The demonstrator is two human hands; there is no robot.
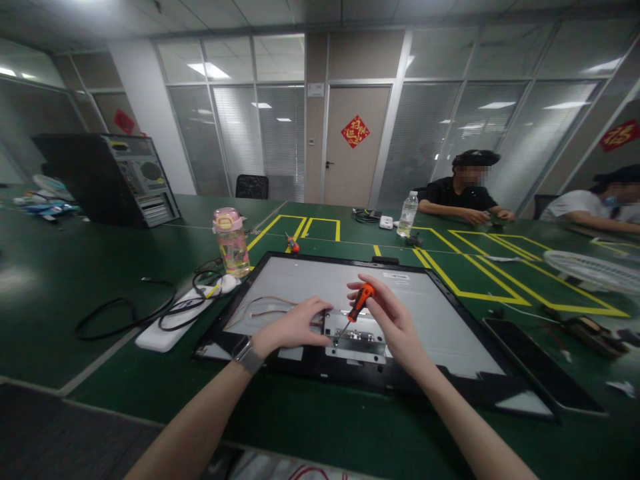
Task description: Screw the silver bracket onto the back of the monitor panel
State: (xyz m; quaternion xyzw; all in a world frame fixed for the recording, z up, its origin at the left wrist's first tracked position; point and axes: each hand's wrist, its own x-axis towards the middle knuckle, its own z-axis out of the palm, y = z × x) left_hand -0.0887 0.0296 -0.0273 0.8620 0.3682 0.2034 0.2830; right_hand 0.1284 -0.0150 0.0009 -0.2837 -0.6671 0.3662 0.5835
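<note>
A screwdriver (361,301) with an orange and black handle is in my right hand (395,323), its fingers closed round the handle. Its shaft slants down to the left, and the tip meets a silver metal bracket (373,352). My left hand (295,327) holds the bracket's left end, thumb on the near side and fingers on the far side. Beneath both hands lies a flat display panel (440,320) with a grey back and black frame. Thin wires (260,303) run across the panel left of the bracket. My left palm hides part of the panel.
Left of the panel are a white power strip (173,323), black cables (107,333) and a pink-lidded bottle (231,243). A computer case (105,177) stands farther back. A phone-like black slab (543,363) lies to the right. Two people sit at the far right.
</note>
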